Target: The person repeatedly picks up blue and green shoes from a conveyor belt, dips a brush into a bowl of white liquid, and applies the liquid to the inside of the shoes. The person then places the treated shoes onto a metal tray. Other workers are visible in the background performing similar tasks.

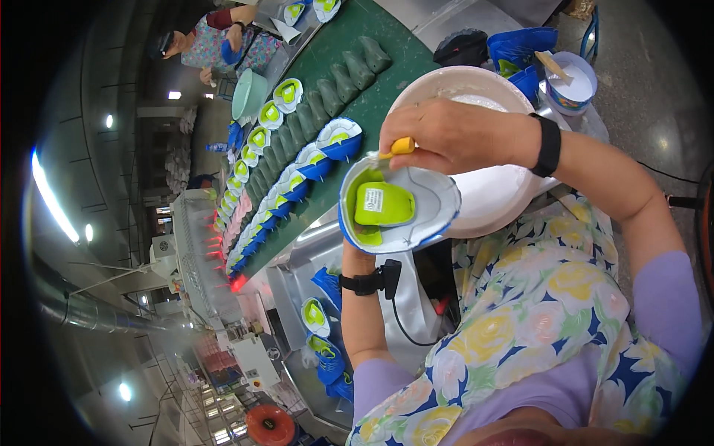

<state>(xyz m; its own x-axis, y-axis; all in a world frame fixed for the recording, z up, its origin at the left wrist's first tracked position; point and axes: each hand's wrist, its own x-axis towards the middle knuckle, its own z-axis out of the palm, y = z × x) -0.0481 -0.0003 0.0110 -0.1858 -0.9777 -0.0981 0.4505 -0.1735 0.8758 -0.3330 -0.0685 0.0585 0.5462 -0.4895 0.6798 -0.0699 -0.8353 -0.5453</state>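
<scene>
A shoe upper (439, 197), pale grey inside with a blue edge and a lime-green tongue, is held up in front of me, its opening toward my face. My left forearm (363, 316), banded in black at the wrist, runs up behind it; the upper hides the fingers of that hand, which supports it from beneath. In my right hand (454, 134) is a brush with a yellow handle (402, 146), gripped at the upper's far rim. Its bristles are mostly hidden. Below that hand stands a wide pale basin (420, 85) of white liquid.
Beyond the basin, a green conveyor (394, 33) carries rows of similar uppers (338, 139) and dark grey shoe-shaped pieces (327, 97). At right stands a small tub (571, 104) with a brush in it. More blue uppers (327, 364) lie at lower left. Another person (223, 44) works across the conveyor.
</scene>
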